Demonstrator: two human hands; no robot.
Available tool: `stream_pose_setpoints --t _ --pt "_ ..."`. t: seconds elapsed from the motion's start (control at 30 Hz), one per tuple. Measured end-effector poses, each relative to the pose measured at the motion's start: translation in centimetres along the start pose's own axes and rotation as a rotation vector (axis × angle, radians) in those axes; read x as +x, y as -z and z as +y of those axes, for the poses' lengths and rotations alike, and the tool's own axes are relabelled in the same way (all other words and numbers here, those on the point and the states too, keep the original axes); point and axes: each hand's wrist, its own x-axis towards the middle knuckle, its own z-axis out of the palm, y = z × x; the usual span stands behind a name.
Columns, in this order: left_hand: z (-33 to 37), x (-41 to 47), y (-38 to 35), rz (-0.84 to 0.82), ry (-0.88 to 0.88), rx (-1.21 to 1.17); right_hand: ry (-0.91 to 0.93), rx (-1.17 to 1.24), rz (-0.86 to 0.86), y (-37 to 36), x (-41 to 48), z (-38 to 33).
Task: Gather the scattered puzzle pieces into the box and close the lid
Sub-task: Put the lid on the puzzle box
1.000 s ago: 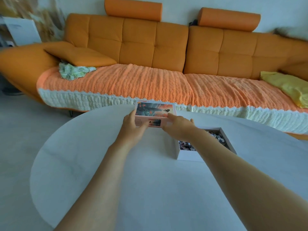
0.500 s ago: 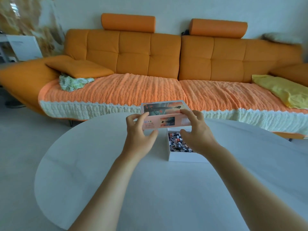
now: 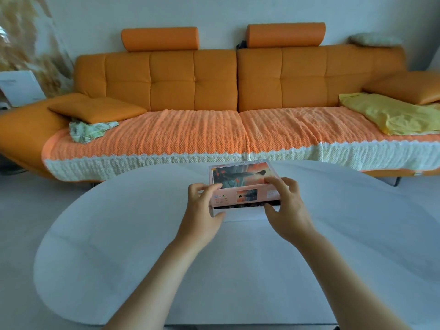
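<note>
The left hand (image 3: 204,209) gripped the lid (image 3: 240,178) at its left end, fingers curled over the top and thumb low against the front. The right hand (image 3: 287,207) held the right end the same way, fingers spread across the top edge, thumb tucked below the front side. The lid lay over the box (image 3: 242,216), its near side not fully down: a dark slit showed between it and the box's white wall, with pieces (image 3: 238,206) dimly visible in the slit. The box stood on the table (image 3: 133,236) towards its far curved edge, with the sofa (image 3: 190,129) just beyond. Wide white tabletop spread to both sides and back towards the person. The lid was pink-orange with a sunset picture on top and a small copy on its front side.
</note>
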Motion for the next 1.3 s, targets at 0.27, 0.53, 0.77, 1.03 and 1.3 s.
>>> stream_pose_setpoints --t 0.27,0.53,0.77,1.03,1.3 --pt "0.4 0.3 -0.7 0.109 -0.071 0.121 -0.009 0.032 0.029 0.2 0.0 1.2" --pt "0.1 0.1 -0.9 0.153 -0.118 0.159 -0.015 -0.021 0.051 0.0 -0.4 1.3" --pt "0.2 -0.1 -1.2 0.168 -0.110 0.159 0.021 -0.027 0.090 -0.3 -0.4 1.7" --pt "0.4 -0.2 -1.6 0.007 0.152 0.009 -0.037 0.025 0.005 -0.2 -0.1 2.3" --pt "0.0 -0.1 -1.4 0.063 0.059 0.147 0.012 -0.017 0.058 0.0 -0.8 2.3"
